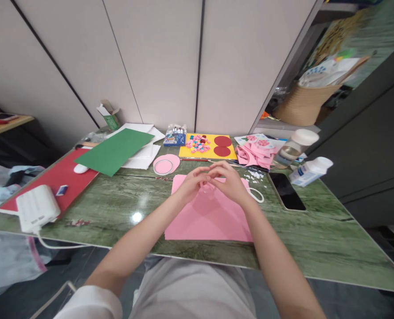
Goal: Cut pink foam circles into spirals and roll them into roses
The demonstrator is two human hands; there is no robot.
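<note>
My left hand (193, 183) and my right hand (228, 180) meet above a stack of pink paper sheets (210, 217). Their fingertips are pinched together, and whatever is between them is too small or hidden to name. A pale pink bit (207, 188) shows just below the fingers; I cannot tell whether it is held. Beside my right hand, a white loop like a scissors handle (256, 195) sticks out at the paper's right edge. White paper scraps (255, 176) are scattered behind it.
Behind lie pink discs with a ring (166, 164), a yellow sheet (183, 153) with colored balls and red circles, and crumpled pink paper strips (255, 155). A phone (287, 191) and bottles (311, 171) stand right; green sheet (115, 150), red sheet (75, 177) and white power bank (38, 207) left.
</note>
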